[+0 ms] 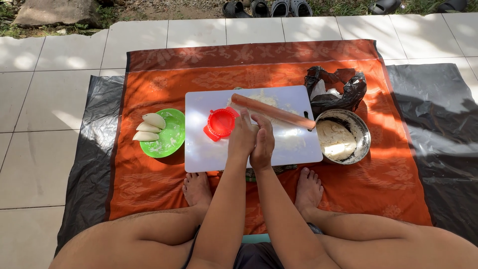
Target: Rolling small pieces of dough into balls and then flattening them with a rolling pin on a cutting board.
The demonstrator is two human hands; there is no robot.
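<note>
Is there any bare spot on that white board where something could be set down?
The white board is bare at its near left corner, below the red press. The hands fill the middle; the rolling pin and flour crowd the far right, beside the metal bowl.

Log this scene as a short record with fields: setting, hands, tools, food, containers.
setting: white cutting board on an orange cloth, tiled floor
hands: left hand and right hand pressed together over the board; whether they hold anything is hidden
tools: wooden rolling pin; red dumpling press beside the left hand
food: folded dumplings; dough
containers: green plate; metal bowl; black plastic bag
</note>
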